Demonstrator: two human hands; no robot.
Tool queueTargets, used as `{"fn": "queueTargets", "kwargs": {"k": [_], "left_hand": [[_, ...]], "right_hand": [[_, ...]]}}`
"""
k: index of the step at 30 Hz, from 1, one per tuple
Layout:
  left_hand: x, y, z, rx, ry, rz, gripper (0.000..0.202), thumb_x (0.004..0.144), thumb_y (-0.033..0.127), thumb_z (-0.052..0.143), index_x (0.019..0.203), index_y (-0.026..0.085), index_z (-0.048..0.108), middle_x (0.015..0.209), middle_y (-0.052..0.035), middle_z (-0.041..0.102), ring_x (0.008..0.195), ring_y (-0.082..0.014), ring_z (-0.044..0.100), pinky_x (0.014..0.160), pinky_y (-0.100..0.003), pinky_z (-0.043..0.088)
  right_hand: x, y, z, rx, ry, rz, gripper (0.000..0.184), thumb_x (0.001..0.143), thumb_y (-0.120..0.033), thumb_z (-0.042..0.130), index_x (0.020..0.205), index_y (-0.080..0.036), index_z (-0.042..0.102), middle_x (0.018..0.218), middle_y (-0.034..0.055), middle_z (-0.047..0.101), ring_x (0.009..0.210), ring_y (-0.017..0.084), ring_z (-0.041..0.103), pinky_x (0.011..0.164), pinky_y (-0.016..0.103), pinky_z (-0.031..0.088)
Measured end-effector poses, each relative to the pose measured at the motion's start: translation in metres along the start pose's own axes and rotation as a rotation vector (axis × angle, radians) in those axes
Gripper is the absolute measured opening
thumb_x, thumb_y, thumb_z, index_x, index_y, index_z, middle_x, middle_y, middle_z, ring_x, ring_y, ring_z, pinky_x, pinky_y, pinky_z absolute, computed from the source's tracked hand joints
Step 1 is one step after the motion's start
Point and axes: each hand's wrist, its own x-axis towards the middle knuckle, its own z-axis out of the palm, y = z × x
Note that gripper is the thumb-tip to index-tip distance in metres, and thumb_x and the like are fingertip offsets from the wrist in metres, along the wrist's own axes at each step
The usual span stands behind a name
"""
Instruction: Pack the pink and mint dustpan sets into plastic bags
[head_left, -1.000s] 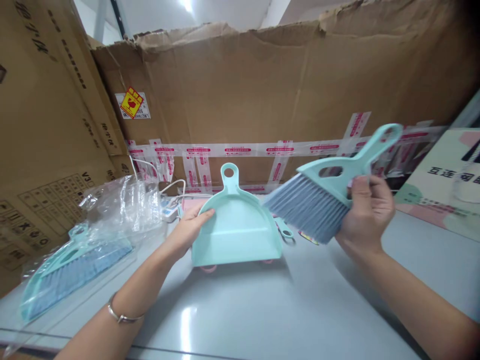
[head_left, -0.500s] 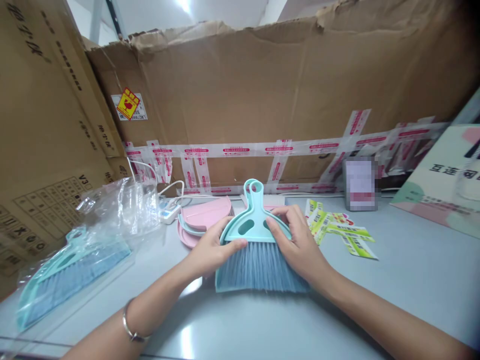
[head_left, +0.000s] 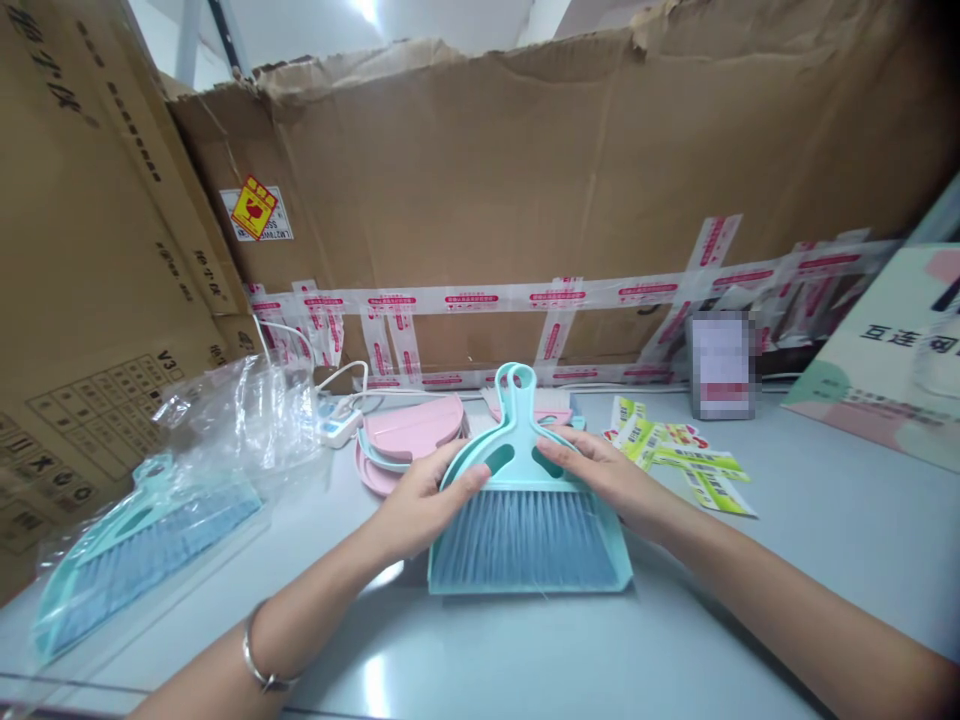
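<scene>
Since it's all one head view, here's what just changed: a second ago the brush (head_left: 525,545) was off in the right hand, well apart from the pan (head_left: 619,565), and now it's lying face-on in there. Half a second ago the bristles poked past the pan's right side; now that corner shows clear around them. The handle rings overlap, though they're slightly off line. I'd say that means the hands have one nested bundle instead of two loose bits.

Left hand (head_left: 420,505) is half curled round the pan's left edge, thumb over the brush, other fingers hidden behind. Right hand (head_left: 604,475) is bent over the upper right edge with a digit by the brush's right hole; it's got hold of the pair, but can't tell how firmly.

The bundle's front and centre, at the table (head_left: 480,665), can't tell if it's touching. Pink pans (head_left: 416,430) sit just behind, green packets (head_left: 652,450) off right.
</scene>
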Motion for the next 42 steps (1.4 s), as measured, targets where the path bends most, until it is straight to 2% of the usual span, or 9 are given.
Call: {"fn": "queueTargets", "kwargs": {"k": [4,7,11,14,20,26,33,37,42], "left_hand": [[0.002,-0.011,-0.003,0.231,0.222,0.157,0.043,0.094,0.039,0.027,0.107,0.016,0.061,0.108,-0.0083,0.065,0.104,-0.0221,0.058,0.092,-0.033,0.040],[0.007,-0.022,-0.009,0.480,0.233,0.209,0.034,0.092,0.035,0.034,0.103,0.017,0.061,0.106,-0.0085,0.065,0.102,-0.0222,0.057,0.090,-0.033,0.039],[0.014,-0.029,-0.018,0.532,0.296,0.190,0.030,0.092,0.036,0.038,0.099,0.018,0.060,0.103,-0.0083,0.066,0.100,-0.0219,0.057,0.089,-0.034,0.040],[0.013,-0.020,-0.017,0.314,0.392,0.129,0.037,0.092,0.042,0.034,0.104,0.017,0.059,0.103,-0.0083,0.064,0.098,-0.0212,0.057,0.083,-0.032,0.045],[0.001,0.013,-0.004,-0.015,0.108,-0.190,0.046,0.082,0.048,0.051,0.120,0.022,0.052,0.099,-0.0049,0.067,0.089,-0.0211,0.062,0.076,-0.032,0.050],[0.000,0.011,-0.001,0.062,-0.078,-0.089,0.035,0.083,0.049,0.049,0.090,0.019,0.065,0.083,-0.0029,0.064,0.078,-0.0165,0.058,0.064,-0.024,0.045],[0.004,0.009,-0.001,0.130,-0.076,-0.156,0.039,0.082,0.050,0.048,0.066,0.015,0.055,0.058,0.0028,0.047,0.053,-0.0094,0.042,0.048,-0.020,0.030],[0.002,0.010,-0.003,0.009,-0.066,-0.172,0.034,0.080,0.048,0.055,0.089,0.017,0.065,0.084,-0.0028,0.065,0.077,-0.0168,0.059,0.064,-0.025,0.045],[0.001,0.002,0.000,-0.150,-0.059,-0.232,0.042,0.078,0.046,0.059,0.115,0.026,0.060,0.115,-0.0039,0.065,0.108,-0.0239,0.058,0.087,-0.035,0.046]], "right_hand": [[0.005,0.002,-0.008,0.216,0.106,0.049,0.040,0.064,-0.051,0.071,0.093,-0.022,0.071,0.073,0.0022,0.070,0.067,0.020,0.065,0.060,0.030,0.052],[0.009,0.005,-0.016,0.283,0.163,0.043,0.040,0.063,-0.047,0.073,0.093,-0.022,0.070,0.071,0.0010,0.069,0.060,0.018,0.064,0.054,0.028,0.050],[0.010,0.008,-0.017,0.165,0.206,-0.006,0.044,0.064,-0.053,0.071,0.094,-0.021,0.069,0.081,0.0022,0.070,0.069,0.018,0.064,0.062,0.028,0.050],[0.005,0.009,-0.010,-0.002,0.181,-0.084,0.048,0.066,-0.059,0.066,0.094,-0.021,0.069,0.095,0.0048,0.070,0.088,0.023,0.064,0.078,0.033,0.050],[-0.012,0.005,0.014,-0.171,0.087,-0.160,0.048,0.071,-0.058,0.062,0.106,-0.026,0.069,0.118,0.0048,0.063,0.113,0.029,0.055,0.100,0.047,0.039],[-0.019,0.007,0.034,-0.166,-0.053,-0.203,0.040,0.075,-0.050,0.060,0.103,-0.024,0.070,0.115,0.0057,0.065,0.109,0.028,0.058,0.099,0.049,0.040],[-0.019,0.003,0.038,-0.150,-0.085,-0.181,0.042,0.077,-0.050,0.057,0.105,-0.022,0.069,0.115,0.0059,0.065,0.107,0.027,0.058,0.099,0.047,0.039],[-0.014,0.004,0.031,-0.127,-0.008,-0.139,0.042,0.073,-0.053,0.061,0.099,-0.022,0.071,0.111,0.0054,0.067,0.106,0.027,0.059,0.097,0.044,0.041],[-0.003,0.013,0.016,-0.046,0.117,-0.082,0.041,0.073,-0.054,0.062,0.100,-0.024,0.069,0.107,0.0034,0.068,0.102,0.025,0.061,0.090,0.038,0.047]]}}
